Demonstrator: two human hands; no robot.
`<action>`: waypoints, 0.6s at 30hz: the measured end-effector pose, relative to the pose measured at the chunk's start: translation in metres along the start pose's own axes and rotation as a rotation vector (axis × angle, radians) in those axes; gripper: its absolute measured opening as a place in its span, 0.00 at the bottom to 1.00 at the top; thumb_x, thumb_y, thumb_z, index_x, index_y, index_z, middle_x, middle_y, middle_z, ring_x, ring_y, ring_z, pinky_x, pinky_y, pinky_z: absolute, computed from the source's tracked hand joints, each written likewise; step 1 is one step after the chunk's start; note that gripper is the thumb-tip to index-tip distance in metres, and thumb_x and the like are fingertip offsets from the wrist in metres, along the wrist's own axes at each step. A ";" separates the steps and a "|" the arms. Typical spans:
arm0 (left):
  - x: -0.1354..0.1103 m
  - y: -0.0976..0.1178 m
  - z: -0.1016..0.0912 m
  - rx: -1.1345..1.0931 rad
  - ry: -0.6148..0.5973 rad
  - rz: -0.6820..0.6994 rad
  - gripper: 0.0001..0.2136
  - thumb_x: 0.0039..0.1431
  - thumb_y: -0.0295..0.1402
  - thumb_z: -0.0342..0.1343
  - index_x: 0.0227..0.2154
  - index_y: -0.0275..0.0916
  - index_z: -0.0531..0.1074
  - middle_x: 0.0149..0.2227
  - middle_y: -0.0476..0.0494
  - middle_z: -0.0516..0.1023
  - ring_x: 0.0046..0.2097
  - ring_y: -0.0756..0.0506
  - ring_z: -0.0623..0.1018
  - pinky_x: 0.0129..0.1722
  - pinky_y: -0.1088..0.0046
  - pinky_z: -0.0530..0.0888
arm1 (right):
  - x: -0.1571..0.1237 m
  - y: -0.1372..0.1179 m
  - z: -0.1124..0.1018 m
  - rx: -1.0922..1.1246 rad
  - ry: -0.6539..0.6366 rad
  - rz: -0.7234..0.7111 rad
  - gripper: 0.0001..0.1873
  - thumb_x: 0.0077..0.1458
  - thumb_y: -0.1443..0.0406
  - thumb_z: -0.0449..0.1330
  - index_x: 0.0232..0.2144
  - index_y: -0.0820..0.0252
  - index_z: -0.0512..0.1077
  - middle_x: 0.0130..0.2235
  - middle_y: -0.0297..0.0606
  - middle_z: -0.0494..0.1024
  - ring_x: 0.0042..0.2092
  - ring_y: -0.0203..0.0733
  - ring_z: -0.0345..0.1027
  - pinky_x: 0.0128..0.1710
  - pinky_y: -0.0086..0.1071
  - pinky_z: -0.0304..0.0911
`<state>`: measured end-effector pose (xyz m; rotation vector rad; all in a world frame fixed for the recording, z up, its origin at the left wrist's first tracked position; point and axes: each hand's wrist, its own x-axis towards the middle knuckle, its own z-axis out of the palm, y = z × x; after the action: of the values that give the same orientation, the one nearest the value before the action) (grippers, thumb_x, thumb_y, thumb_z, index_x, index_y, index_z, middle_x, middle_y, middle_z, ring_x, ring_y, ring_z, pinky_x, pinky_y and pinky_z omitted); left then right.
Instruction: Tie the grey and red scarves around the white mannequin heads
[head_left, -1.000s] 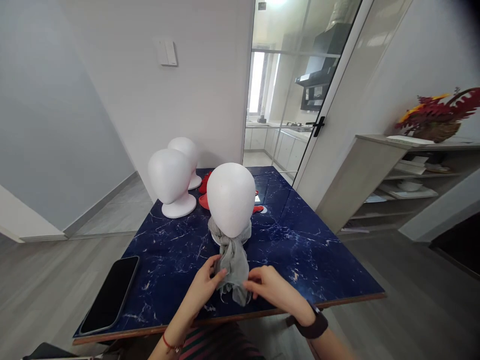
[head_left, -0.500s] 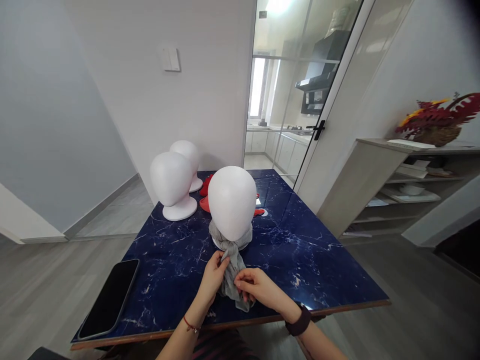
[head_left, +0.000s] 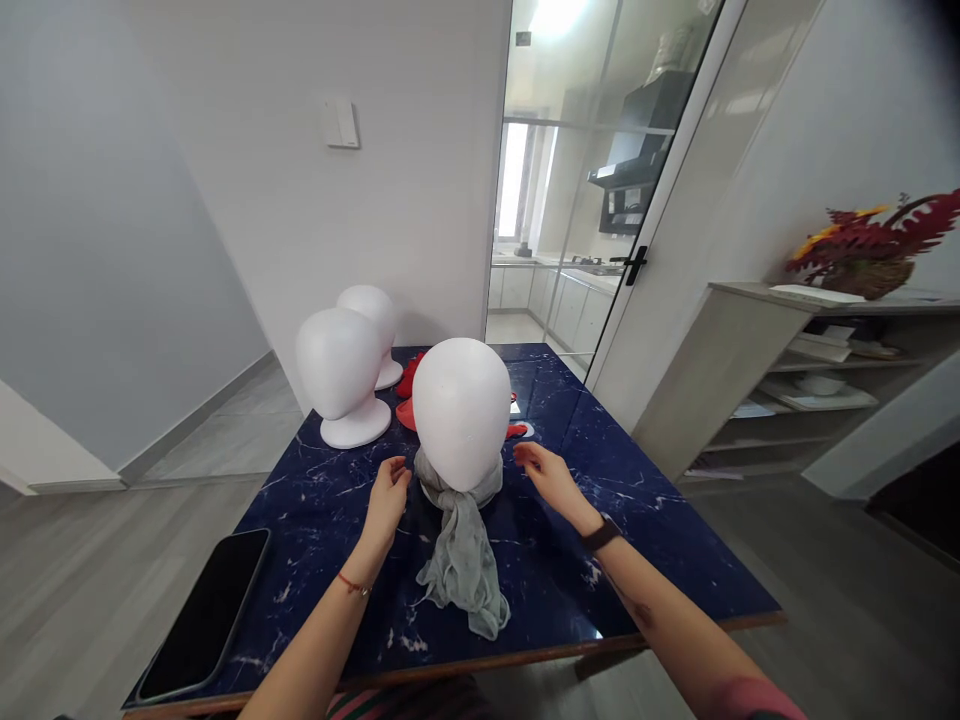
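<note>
A white foam mannequin head [head_left: 460, 412] stands in the middle of the dark blue marble table [head_left: 622, 530]. A grey scarf [head_left: 461, 560] is tied round its neck, and the loose ends hang down flat on the table toward me. My left hand [head_left: 388, 497] hovers just left of the head's base, fingers loosely curled and apart, holding nothing. My right hand [head_left: 546, 470] is raised just right of the head, fingers spread, also holding nothing. Neither hand touches the scarf.
Two more white foam heads [head_left: 342, 375] [head_left: 371, 312] stand at the table's far left. Red cloth [head_left: 409, 395] lies behind the near head. A black phone [head_left: 201, 612] lies at the front left corner. A shelf unit [head_left: 810, 370] and glass door [head_left: 630, 200] are to the right.
Both hands have let go of the scarf ends near the table's front and moved up and apart to either side of the head. The scarf ends now lie loose on the table.
</note>
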<state>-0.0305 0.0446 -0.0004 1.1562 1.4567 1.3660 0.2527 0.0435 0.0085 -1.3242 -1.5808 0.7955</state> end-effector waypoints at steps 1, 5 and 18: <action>0.007 -0.002 0.005 -0.001 0.030 -0.005 0.11 0.50 0.31 0.52 0.39 0.38 0.67 0.46 0.38 0.73 0.50 0.42 0.72 0.52 0.63 0.65 | 0.008 -0.003 0.002 0.011 -0.009 -0.032 0.20 0.45 0.73 0.50 0.42 0.61 0.70 0.43 0.42 0.76 0.43 0.40 0.70 0.48 0.39 0.63; 0.014 -0.017 0.019 -0.038 0.027 0.011 0.14 0.55 0.37 0.49 0.42 0.37 0.68 0.49 0.39 0.72 0.52 0.43 0.70 0.54 0.66 0.64 | 0.025 -0.015 0.011 0.121 -0.220 -0.107 0.36 0.42 0.71 0.60 0.56 0.56 0.59 0.58 0.42 0.63 0.59 0.45 0.56 0.57 0.42 0.54; -0.009 -0.022 0.031 0.065 -0.184 0.187 0.21 0.58 0.42 0.49 0.51 0.38 0.67 0.56 0.38 0.68 0.60 0.40 0.63 0.60 0.59 0.54 | 0.039 -0.018 0.068 0.405 -0.274 -0.020 0.35 0.29 0.56 0.71 0.43 0.58 0.68 0.45 0.44 0.74 0.45 0.46 0.65 0.50 0.42 0.61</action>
<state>-0.0005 0.0440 -0.0249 1.4507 1.2960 1.3052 0.1818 0.0823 0.0073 -0.9343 -1.5311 1.2509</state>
